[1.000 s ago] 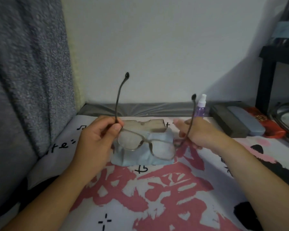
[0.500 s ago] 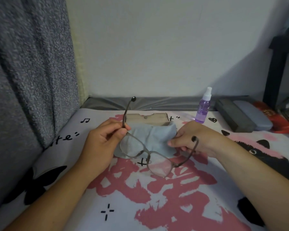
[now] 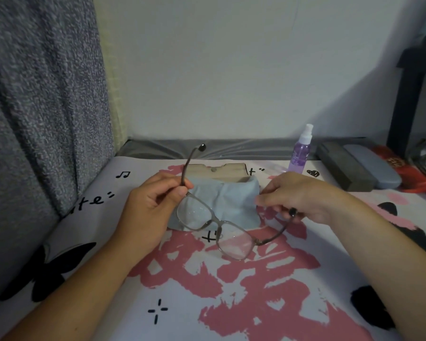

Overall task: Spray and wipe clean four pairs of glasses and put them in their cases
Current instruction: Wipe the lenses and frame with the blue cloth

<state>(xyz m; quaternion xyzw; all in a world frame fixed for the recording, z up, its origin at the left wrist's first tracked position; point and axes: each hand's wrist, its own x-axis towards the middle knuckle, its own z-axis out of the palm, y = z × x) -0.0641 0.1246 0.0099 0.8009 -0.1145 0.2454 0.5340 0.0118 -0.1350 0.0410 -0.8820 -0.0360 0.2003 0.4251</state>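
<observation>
Grey glasses [image 3: 217, 226] tilted, temples pointing away

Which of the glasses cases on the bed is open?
The tan case behind the blue cloth is open, with its flap raised. The dark grey case, the blue-grey case and the red one at right are shut.
</observation>
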